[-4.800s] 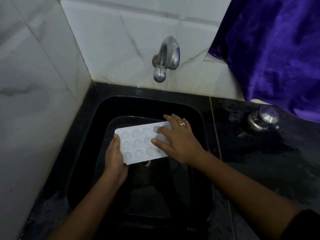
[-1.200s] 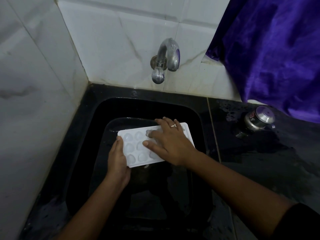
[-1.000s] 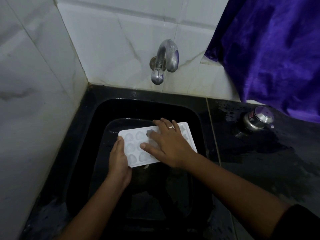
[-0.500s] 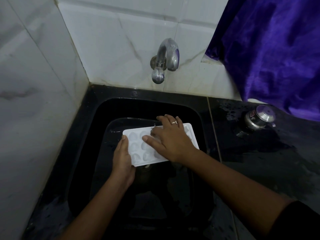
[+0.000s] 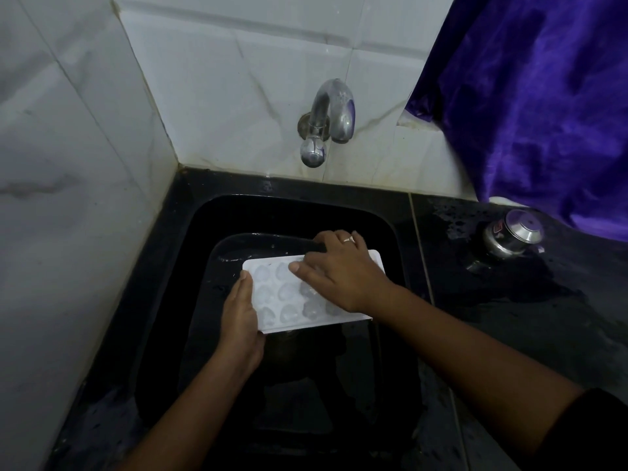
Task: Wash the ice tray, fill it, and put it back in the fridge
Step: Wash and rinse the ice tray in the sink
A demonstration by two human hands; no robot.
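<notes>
reaching in from 6 o'clock with the left hand (image 5: pixel 239 321), fingers straight and laid flat against the short left end of the ice tray (image 5: pixel 278 300), thumb hidden, so pressing rather than wrapping. coming in from 4 o'clock with the right hand (image 5: pixel 339 277), black sleeve (image 5: pixel 591 430) on the forearm, ring (image 5: pixel 348 239) on one finger; spread over the tray's right half, thumb flat on the moulded cups, fingers bent over the far long edge and gripping it. holding the white tray cups-up at the centre, between both hands, tilted a little, low inside the black sink (image 5: pixel 390 239); cannot tell whether resting on anything below. beyond, at 12 o'clock, a chrome tap (image 5: pixel 326 120) on the white tiled wall (image 5: pixel 238 79), spout curving down above the sink's far rim. at 3 o'clock, on the wet black counter (image 5: pixel 543 317), a small steel container (image 5: pixel 513 232), well apart from the sink. at 1 o'clock, purple cloth (image 5: pixel 543 96) hanging down just behind that container.
</notes>
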